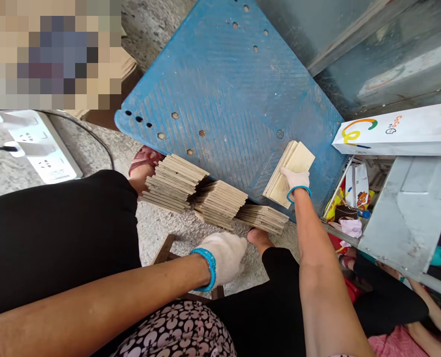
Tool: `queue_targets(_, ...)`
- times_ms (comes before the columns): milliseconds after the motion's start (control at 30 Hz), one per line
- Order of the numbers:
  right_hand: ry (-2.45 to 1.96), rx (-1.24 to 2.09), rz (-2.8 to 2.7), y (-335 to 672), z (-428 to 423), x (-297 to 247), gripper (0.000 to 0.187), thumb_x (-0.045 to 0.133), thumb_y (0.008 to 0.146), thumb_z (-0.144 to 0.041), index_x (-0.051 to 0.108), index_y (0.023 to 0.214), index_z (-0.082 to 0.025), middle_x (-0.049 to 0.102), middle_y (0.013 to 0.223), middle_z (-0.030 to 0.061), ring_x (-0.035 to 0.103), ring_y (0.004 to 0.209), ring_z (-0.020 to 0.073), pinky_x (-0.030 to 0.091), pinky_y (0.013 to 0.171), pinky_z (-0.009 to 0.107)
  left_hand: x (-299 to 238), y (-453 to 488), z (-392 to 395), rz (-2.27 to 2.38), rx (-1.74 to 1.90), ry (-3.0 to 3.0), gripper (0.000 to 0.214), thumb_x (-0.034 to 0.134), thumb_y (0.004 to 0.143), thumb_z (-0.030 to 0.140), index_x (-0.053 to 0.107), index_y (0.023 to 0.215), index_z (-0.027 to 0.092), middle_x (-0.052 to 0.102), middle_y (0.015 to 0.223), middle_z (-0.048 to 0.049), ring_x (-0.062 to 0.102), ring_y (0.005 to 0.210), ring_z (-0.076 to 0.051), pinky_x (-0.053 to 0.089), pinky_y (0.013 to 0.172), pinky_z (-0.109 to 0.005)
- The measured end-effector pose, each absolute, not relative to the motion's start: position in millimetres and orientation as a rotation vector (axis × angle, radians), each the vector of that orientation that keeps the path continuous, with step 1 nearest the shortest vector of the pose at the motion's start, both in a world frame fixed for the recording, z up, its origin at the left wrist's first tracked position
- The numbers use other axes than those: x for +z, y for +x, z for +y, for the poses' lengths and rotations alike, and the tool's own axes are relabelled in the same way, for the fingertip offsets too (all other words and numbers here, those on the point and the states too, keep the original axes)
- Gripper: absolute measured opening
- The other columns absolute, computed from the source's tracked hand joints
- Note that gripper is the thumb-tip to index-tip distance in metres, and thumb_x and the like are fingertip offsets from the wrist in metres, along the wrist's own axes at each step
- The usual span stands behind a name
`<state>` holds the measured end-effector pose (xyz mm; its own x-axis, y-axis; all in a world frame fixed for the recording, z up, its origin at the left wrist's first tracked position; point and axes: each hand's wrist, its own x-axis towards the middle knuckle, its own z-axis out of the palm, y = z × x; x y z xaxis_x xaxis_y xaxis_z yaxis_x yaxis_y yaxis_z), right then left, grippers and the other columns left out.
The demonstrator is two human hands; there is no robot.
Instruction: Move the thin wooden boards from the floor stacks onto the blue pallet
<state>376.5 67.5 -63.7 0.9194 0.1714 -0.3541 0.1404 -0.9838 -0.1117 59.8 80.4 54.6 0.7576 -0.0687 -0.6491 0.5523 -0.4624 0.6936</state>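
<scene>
My right hand [297, 181], in a white knitted glove with a blue cuff, grips a small stack of thin wooden boards [302, 155] from its near side. That stack lies on the right part of a blue ribbed plastic platform [220, 84]. My left hand [225, 258], gloved the same way, is closed over my lap, apart from the boards; whatever its fingers may hold is hidden. Along the platform's near edge sit three leaning stacks of boards: a left one [175, 181], a middle one [222, 202] and a right one [265, 217].
A white paper bag [399, 130] stands at the right beside a grey metal panel [406, 208]. White power strips [41, 146] with a black cable lie at the left. Part of another person [387, 292] shows at the lower right. A cardboard box [112, 99] is upper left.
</scene>
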Motion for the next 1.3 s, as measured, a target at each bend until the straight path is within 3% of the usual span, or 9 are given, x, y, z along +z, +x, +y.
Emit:
queue_targets(200, -2.944, 0.553, -0.254, 379.2, 64.8, -73.4, 0.114, 0.081, 0.043, -0.061, 0.039, 0.132, -0.005, 0.054, 0.127, 0.0241, 0.053, 0.119, 0.0325, 0.046, 0.099, 0.041, 54.0, 63.0, 81.1, 0.315, -0.807, 1.974, 0.037, 0.053, 0.078, 0.035, 0.061, 0.107, 0.013, 0.068, 0.095, -0.0149, 0.066, 0.087, -0.037, 0.054, 0.068, -0.049)
queue_targets(833, -2.969, 0.576, -0.276, 358.5, 65.4, -57.3, 0.109, 0.078, 0.050, -0.062, 0.038, 0.136, -0.010, 0.050, 0.129, 0.0238, 0.052, 0.119, 0.0349, 0.043, 0.100, 0.046, 51.1, 63.6, 76.3, 0.300, -0.824, 2.012, 0.034, 0.055, 0.078, 0.027, 0.061, 0.108, 0.013, 0.067, 0.096, -0.0146, 0.066, 0.088, -0.037, 0.054, 0.068, -0.049)
queue_targets(1100, -2.563, 0.232, -0.304, 368.9, 37.0, -37.1, 0.064, 0.064, 0.074, -0.046, 0.051, 0.122, -0.007, 0.061, 0.109, 0.0115, 0.060, 0.098, 0.0205, 0.048, 0.089, 0.036, 57.3, 63.6, 77.0, 0.232, -0.813, 2.044, 0.034, 0.053, 0.081, 0.028, 0.061, 0.108, 0.011, 0.067, 0.095, -0.0151, 0.066, 0.087, -0.037, 0.054, 0.067, -0.049)
queue_targets(1300, -2.602, 0.440, -0.866, 296.8, -54.9, -8.7, 0.027, 0.055, 0.081, -0.040, 0.065, 0.088, -0.016, 0.066, 0.086, 0.0057, 0.061, 0.082, 0.0190, 0.049, 0.082, 0.034, 59.9, 60.1, 74.6, 0.212, -0.791, 2.071, 0.034, 0.053, 0.081, 0.030, 0.061, 0.108, 0.011, 0.067, 0.096, -0.0162, 0.065, 0.088, -0.037, 0.053, 0.068, -0.047)
